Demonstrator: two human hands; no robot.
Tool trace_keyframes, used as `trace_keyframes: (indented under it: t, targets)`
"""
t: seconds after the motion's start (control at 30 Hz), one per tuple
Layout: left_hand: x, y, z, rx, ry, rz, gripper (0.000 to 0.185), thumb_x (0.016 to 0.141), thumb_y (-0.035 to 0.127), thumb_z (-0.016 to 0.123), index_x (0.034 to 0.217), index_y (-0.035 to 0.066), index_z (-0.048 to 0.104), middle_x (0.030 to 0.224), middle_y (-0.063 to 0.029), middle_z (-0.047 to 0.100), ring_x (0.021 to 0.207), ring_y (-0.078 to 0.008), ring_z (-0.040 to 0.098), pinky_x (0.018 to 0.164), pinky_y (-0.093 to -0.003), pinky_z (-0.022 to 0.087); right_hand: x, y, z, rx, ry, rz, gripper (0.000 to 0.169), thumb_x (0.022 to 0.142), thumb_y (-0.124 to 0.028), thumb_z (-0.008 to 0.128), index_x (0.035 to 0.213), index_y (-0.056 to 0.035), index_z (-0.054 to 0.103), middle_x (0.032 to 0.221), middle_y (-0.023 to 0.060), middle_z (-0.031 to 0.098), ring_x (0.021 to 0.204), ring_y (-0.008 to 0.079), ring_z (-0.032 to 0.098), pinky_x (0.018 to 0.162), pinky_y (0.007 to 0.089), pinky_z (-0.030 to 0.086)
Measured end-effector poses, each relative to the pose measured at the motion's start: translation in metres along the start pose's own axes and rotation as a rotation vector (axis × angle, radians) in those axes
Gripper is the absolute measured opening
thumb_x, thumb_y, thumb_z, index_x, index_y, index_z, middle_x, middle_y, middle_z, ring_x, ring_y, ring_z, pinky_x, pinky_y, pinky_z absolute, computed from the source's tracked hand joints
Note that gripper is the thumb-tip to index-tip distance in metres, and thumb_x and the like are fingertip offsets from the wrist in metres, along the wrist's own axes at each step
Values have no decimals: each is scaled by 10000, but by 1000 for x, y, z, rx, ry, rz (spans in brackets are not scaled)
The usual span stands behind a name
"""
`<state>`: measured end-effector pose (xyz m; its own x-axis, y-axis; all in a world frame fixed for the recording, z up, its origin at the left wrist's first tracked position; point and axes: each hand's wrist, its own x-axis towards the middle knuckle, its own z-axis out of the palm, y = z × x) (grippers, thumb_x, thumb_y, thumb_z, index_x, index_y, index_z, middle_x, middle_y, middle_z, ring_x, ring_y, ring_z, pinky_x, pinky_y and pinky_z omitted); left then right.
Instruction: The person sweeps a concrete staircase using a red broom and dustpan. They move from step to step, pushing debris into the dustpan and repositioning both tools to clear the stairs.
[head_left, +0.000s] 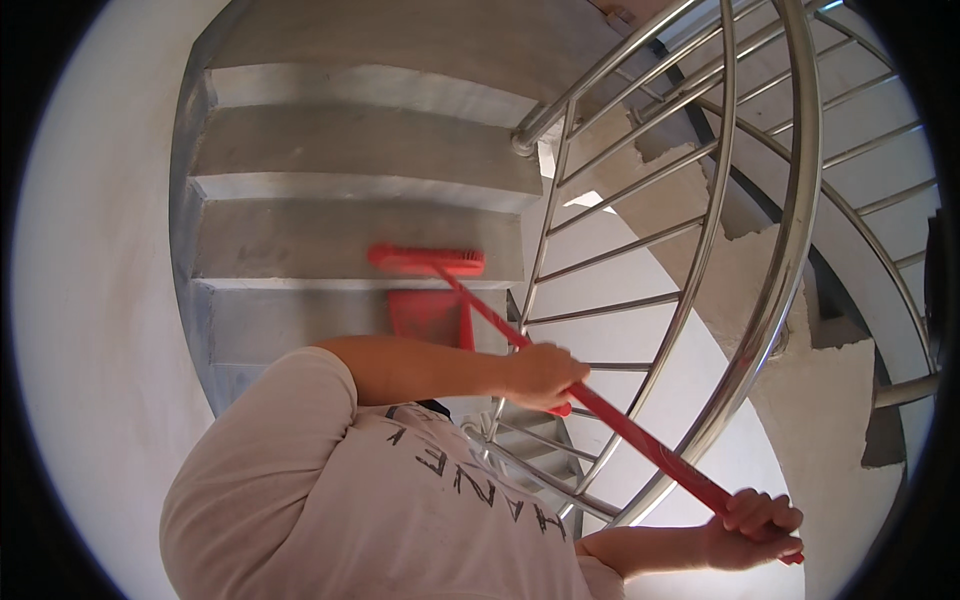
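Observation:
A red broom's handle (645, 442) runs diagonally from lower right to upper left. My left hand (546, 376) is closed around its middle, and my right hand (754, 529) grips it near its top end. The broom's red head (427, 259), slightly blurred, is at a grey stair tread near the step's front edge. On the step below is a red dustpan (426, 313), partly hidden behind my left forearm. A red rod end (559, 410) shows just under my left hand; whether that hand also holds it, I cannot tell.
Grey concrete steps (360, 139) rise ahead, with a pale wall (90, 300) at the left. A curved stainless-steel railing (799, 187) stands close on the right, near the broom handle. Beyond it, lower steps (532, 442) and another railing (870, 217) show.

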<state>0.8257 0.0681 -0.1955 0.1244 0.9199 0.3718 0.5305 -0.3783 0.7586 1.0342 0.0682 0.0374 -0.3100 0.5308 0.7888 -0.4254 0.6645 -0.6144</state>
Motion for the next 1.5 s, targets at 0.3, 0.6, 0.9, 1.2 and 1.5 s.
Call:
trace_keyframes:
  t: [0.3, 0.6, 0.9, 1.2, 1.5]
  targets:
    - [-51, 42, -44, -43, -7, 143, 197, 756, 220, 622, 853, 77, 526, 704, -78, 566, 643, -295, 571, 539, -396, 435, 42, -21, 18, 442, -219, -47, 278, 917, -245, 409, 711, -59, 409, 469, 7, 291, 314, 105, 274, 369, 213, 334]
    - [-159, 54, -98, 1, 151, -269, 222, 736, 273, 618, 750, 66, 539, 674, -95, 574, 635, -300, 566, 539, -387, 434, 60, 48, 86, 894, -342, 322, 156, 856, -46, 521, 778, -51, 387, 570, 15, 346, 402, 83, 317, 440, 220, 321]
    - [-266, 42, -111, 184, 425, -616, 218, 705, 259, 635, 731, 82, 511, 653, -94, 537, 645, -307, 549, 549, -404, 412, 29, 110, 196, 910, -646, 468, 334, 909, -306, 469, 652, -101, 411, 545, 27, 389, 354, 110, 351, 378, 261, 293]
    - [-331, 7, -128, 434, 679, -773, 176, 654, 185, 635, 724, 80, 512, 697, -91, 540, 676, -315, 537, 563, -415, 409, -10, 123, 260, 975, -887, 371, 254, 914, -249, 451, 727, -81, 416, 641, 35, 397, 512, 145, 436, 675, 372, 436]
    - [-340, -55, -62, 303, 731, -842, 160, 656, 144, 623, 681, 65, 486, 680, -114, 510, 676, -332, 518, 569, -406, 400, -57, 123, 253, 657, -775, 662, 74, 763, 9, 489, 690, 16, 499, 671, 127, 505, 565, 251, 552, 689, 485, 477]
